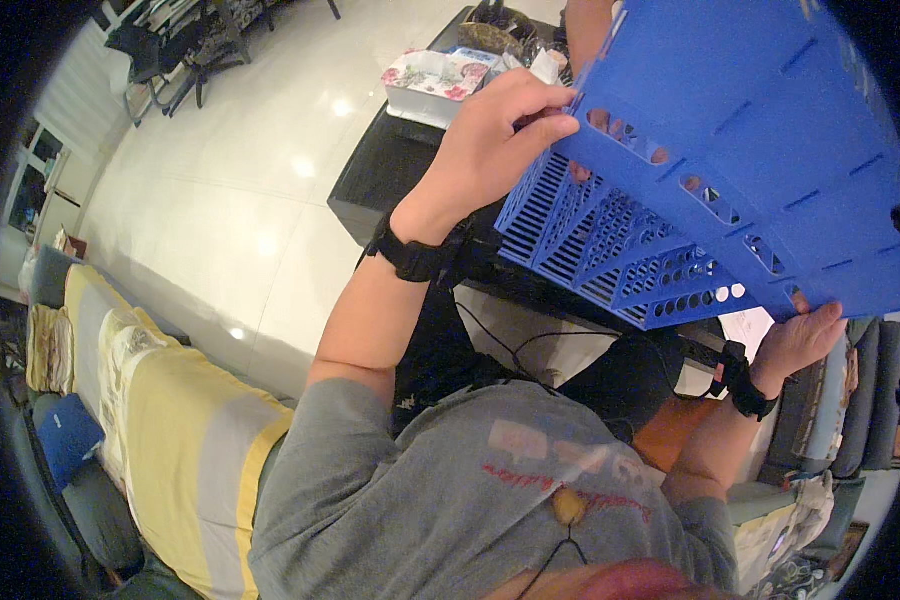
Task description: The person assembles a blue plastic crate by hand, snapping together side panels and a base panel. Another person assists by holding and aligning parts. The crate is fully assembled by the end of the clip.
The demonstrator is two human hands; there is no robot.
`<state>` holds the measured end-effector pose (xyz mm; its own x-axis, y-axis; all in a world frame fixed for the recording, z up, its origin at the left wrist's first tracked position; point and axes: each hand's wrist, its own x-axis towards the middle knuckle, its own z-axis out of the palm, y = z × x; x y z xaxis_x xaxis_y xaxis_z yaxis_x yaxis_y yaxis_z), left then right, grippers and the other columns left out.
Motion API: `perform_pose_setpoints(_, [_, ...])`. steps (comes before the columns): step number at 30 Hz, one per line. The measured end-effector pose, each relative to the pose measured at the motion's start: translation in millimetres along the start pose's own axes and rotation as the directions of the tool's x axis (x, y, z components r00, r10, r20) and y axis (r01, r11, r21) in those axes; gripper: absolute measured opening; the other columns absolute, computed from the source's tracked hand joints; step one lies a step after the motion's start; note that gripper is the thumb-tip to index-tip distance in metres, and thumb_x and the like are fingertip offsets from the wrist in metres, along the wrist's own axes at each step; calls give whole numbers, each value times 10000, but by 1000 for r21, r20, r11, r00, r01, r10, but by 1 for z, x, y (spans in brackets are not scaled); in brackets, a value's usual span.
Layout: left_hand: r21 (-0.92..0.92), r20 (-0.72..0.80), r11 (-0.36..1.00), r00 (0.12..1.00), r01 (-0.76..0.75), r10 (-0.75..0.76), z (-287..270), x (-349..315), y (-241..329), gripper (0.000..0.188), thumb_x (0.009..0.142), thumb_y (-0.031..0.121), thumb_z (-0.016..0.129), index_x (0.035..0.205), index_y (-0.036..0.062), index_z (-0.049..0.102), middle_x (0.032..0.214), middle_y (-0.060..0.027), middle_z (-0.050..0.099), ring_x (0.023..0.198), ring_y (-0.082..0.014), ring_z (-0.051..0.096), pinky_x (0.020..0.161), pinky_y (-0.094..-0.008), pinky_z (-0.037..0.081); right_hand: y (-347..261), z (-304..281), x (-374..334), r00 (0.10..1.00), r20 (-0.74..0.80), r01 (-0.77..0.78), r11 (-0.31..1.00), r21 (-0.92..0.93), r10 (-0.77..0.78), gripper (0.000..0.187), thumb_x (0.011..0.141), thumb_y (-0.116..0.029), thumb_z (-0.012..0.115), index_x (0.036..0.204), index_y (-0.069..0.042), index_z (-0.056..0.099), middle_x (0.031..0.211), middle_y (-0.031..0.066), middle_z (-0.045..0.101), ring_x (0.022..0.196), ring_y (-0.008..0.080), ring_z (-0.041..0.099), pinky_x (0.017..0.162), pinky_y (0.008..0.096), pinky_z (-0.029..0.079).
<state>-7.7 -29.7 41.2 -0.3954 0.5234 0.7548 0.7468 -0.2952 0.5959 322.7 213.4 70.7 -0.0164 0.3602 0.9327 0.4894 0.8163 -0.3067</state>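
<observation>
A large blue plastic crate is tilted up in front of me at the upper right. It has one solid panel with oval slots and a lattice side under it. My left hand grips the panel's left edge between thumb and fingers. Lower down at the right, my right hand holds the near edge, its thumb along the outside and the other fingers partly hidden by the crate. Skin-coloured patches show through some slots; whose they are I cannot tell. Dark bands circle both my wrists.
A black low table stands beyond my left arm, bearing a white flowered box. Another person's bare arm shows behind the crate. A sofa with a yellow and grey cover lies at left. Black cables run across near my legs.
</observation>
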Motion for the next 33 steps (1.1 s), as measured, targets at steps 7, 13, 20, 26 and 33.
perform_pose_setpoints(7, [-130,10,988,996,85,-85,8,-1,-4,206,914,114,669,1086,4,642,918,-39,573,831,-138,562,768,-254,458,-17,-2,31,984,18,-173,939,297,176,309,1015,-295,485,994,8,544,899,103,619,734,198,572,625,359,467])
perform_pose_setpoints(13, [-253,-22,954,985,160,-171,11,1,-8,202,922,108,653,1099,12,637,897,-52,569,826,-147,558,760,-272,461,-50,-5,70,971,148,-207,968,144,186,325,1015,-326,507,996,-12,592,821,60,593,676,134,557,618,283,430])
perform_pose_setpoints(20, [-278,-41,934,969,223,-244,5,-3,-7,217,942,124,638,1112,-10,620,941,-47,561,858,-138,559,792,-270,465,-56,6,85,953,197,-260,954,148,229,350,1017,-353,518,939,-23,604,693,27,547,641,126,529,591,284,399])
perform_pose_setpoints(26, [-194,-77,973,987,126,-143,6,-5,-6,211,927,109,654,1104,-3,627,876,-33,516,807,-142,513,747,-274,444,-38,12,73,960,190,-243,948,204,205,356,1015,-359,522,920,-22,587,713,22,544,609,114,501,578,278,389])
perform_pose_setpoints(33, [-158,-71,981,990,111,-123,6,-7,0,213,917,104,659,1102,0,641,831,-36,495,785,-153,485,712,-278,420,-22,18,62,944,218,-314,881,355,248,322,1025,-355,526,971,-48,602,751,-5,556,604,76,493,552,228,400])
